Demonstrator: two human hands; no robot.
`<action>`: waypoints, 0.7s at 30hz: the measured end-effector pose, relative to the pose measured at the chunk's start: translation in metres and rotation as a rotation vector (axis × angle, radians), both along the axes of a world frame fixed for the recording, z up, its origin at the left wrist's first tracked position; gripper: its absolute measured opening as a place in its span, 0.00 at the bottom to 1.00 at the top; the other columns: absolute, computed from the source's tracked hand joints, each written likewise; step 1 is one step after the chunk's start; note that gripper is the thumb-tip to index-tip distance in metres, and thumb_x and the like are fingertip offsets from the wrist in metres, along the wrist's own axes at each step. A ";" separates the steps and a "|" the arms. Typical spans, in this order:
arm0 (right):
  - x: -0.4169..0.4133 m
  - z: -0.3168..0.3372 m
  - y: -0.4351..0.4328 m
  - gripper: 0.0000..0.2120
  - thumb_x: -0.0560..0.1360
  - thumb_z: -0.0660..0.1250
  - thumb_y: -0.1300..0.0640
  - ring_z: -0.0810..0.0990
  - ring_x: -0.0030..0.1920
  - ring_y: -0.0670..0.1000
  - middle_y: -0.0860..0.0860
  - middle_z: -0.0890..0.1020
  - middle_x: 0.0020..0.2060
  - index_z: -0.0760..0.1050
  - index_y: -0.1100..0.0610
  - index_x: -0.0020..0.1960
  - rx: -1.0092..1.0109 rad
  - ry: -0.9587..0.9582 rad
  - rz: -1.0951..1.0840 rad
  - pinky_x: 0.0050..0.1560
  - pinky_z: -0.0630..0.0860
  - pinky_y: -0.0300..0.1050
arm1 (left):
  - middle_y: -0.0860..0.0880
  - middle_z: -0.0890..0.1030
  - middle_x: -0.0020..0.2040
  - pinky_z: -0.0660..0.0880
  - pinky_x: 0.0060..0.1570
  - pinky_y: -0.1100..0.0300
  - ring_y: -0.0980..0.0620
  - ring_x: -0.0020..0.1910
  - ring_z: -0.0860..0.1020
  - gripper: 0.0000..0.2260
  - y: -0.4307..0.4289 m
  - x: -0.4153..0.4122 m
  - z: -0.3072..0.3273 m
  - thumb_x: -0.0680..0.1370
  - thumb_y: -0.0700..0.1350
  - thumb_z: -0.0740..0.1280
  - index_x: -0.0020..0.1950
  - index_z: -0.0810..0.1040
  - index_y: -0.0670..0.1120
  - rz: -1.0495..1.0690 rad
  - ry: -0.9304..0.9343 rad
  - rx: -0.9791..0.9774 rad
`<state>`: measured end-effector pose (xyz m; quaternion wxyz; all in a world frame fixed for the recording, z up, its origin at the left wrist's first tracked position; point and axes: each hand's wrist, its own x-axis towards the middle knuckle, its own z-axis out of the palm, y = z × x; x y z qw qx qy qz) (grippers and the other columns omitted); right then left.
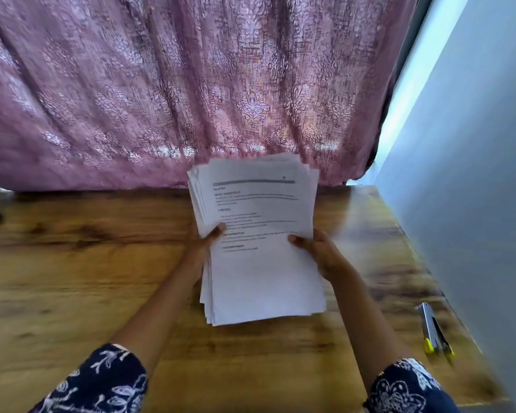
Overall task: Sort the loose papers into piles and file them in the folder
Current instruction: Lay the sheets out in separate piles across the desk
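Stack of loose white printed paper sheets, edges uneven, held above the brown wood-grain worktop near its middle. The left-hand grip clasps the stack's left edge, thumb on the top sheet; the right-hand grip clasps the right edge likewise. Behind hangs a pink patterned curtain. A silver-and-yellow tool lies at the worktop's right edge, beside a pale grey wall.

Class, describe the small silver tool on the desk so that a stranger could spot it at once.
Start at the wooden table, then go to its right edge along the pale blue wall. There lies a slim silver tool with yellow tips. Unlike the white stack of papers at the centre, it is small, shiny and untouched.
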<state>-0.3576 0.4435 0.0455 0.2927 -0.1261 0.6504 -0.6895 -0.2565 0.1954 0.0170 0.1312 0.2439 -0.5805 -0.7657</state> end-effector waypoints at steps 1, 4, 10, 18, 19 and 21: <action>-0.001 0.008 0.000 0.17 0.71 0.71 0.61 0.82 0.52 0.62 0.59 0.83 0.54 0.77 0.62 0.59 -0.020 0.024 0.004 0.51 0.80 0.56 | 0.43 0.82 0.58 0.78 0.57 0.47 0.42 0.58 0.80 0.39 -0.005 -0.001 0.011 0.57 0.58 0.82 0.63 0.76 0.44 -0.058 0.030 0.061; -0.005 0.035 -0.006 0.13 0.73 0.70 0.64 0.83 0.50 0.60 0.55 0.84 0.50 0.77 0.59 0.57 -0.046 0.147 -0.025 0.48 0.81 0.53 | 0.45 0.81 0.61 0.71 0.66 0.45 0.46 0.62 0.78 0.44 -0.013 -0.012 0.045 0.53 0.59 0.83 0.65 0.76 0.44 -0.098 0.118 -0.001; 0.005 0.054 -0.015 0.11 0.68 0.72 0.61 0.82 0.47 0.52 0.50 0.84 0.45 0.81 0.53 0.50 -0.237 0.336 -0.157 0.46 0.80 0.52 | 0.61 0.84 0.46 0.77 0.52 0.68 0.66 0.49 0.80 0.18 0.030 0.004 0.090 0.64 0.48 0.77 0.53 0.79 0.52 0.037 0.253 -0.267; 0.027 0.012 -0.025 0.09 0.73 0.72 0.55 0.81 0.44 0.43 0.49 0.82 0.43 0.78 0.57 0.52 -0.028 0.418 -0.365 0.42 0.75 0.45 | 0.62 0.83 0.45 0.74 0.42 0.74 0.67 0.46 0.80 0.12 0.067 0.015 0.045 0.72 0.39 0.74 0.50 0.79 0.54 0.077 0.236 -0.406; 0.025 0.016 -0.026 0.06 0.74 0.71 0.58 0.80 0.41 0.40 0.48 0.82 0.41 0.79 0.56 0.50 -0.028 0.433 -0.404 0.41 0.74 0.43 | 0.63 0.81 0.47 0.73 0.43 0.75 0.69 0.46 0.79 0.12 0.066 0.013 0.050 0.72 0.41 0.75 0.49 0.79 0.56 0.089 0.240 -0.426; 0.028 0.030 -0.026 0.04 0.75 0.70 0.59 0.79 0.40 0.38 0.46 0.82 0.39 0.79 0.57 0.50 -0.058 0.507 -0.472 0.40 0.74 0.39 | 0.65 0.81 0.46 0.74 0.45 0.74 0.71 0.47 0.79 0.10 0.064 0.011 0.063 0.72 0.47 0.75 0.48 0.78 0.58 0.141 0.309 -0.459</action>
